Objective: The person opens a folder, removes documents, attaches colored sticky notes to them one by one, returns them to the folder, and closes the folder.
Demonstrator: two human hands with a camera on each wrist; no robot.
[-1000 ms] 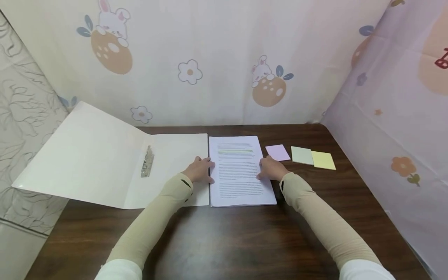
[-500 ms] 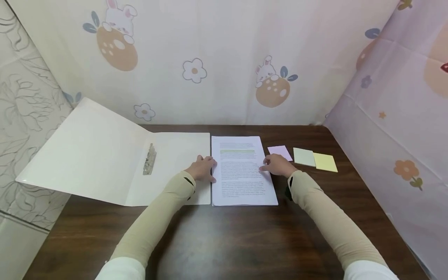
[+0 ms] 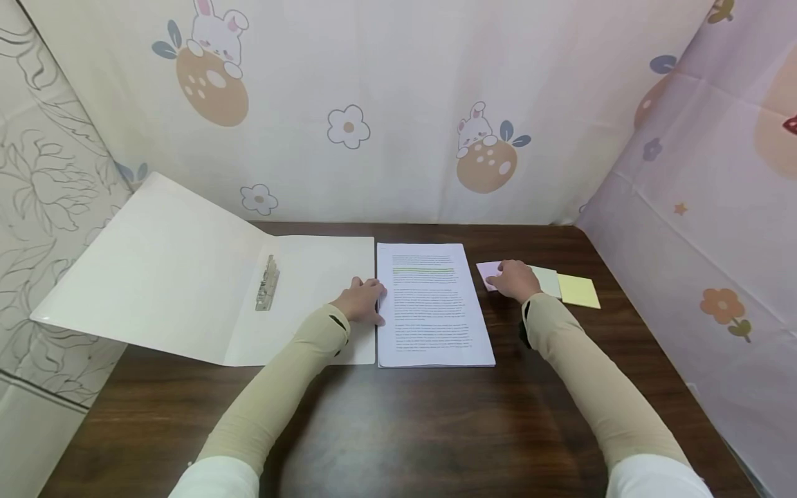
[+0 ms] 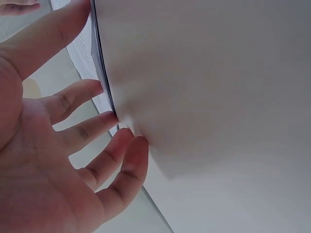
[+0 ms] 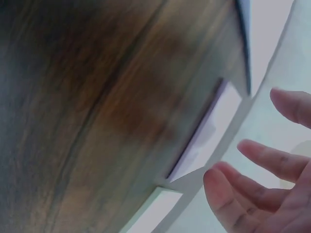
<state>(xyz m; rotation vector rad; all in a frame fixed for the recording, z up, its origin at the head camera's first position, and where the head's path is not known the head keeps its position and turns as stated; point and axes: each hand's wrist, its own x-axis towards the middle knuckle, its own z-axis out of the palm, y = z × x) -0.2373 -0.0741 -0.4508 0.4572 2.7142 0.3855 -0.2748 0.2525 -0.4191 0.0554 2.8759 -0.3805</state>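
A stack of printed pages (image 3: 423, 304), with highlighted lines near the top, lies beside an open white folder (image 3: 317, 266). My left hand (image 3: 360, 301) rests at the seam between them; in the left wrist view its fingertips (image 4: 109, 119) touch the edge, spread rather than gripping. My right hand (image 3: 517, 279) is over the sticky notes, nearest the purple pad (image 3: 484, 270), and partly hides it and the pale green pad (image 3: 548, 279). Seen from the right wrist, its fingers (image 5: 265, 158) are loosely bent above the purple pad with nothing between them.
A metal clip (image 3: 268, 283) is fixed inside the folder near its spine. The folder's cover (image 3: 149, 277) leans up at the left. At the right end of the row lies a yellow pad (image 3: 579, 290). Curtains with printed rabbits enclose the dark wooden table (image 3: 398, 429).
My right hand has left the right edge of the page stack and moved right, over the purple and green pads. The left hand stays at the stack's left edge.
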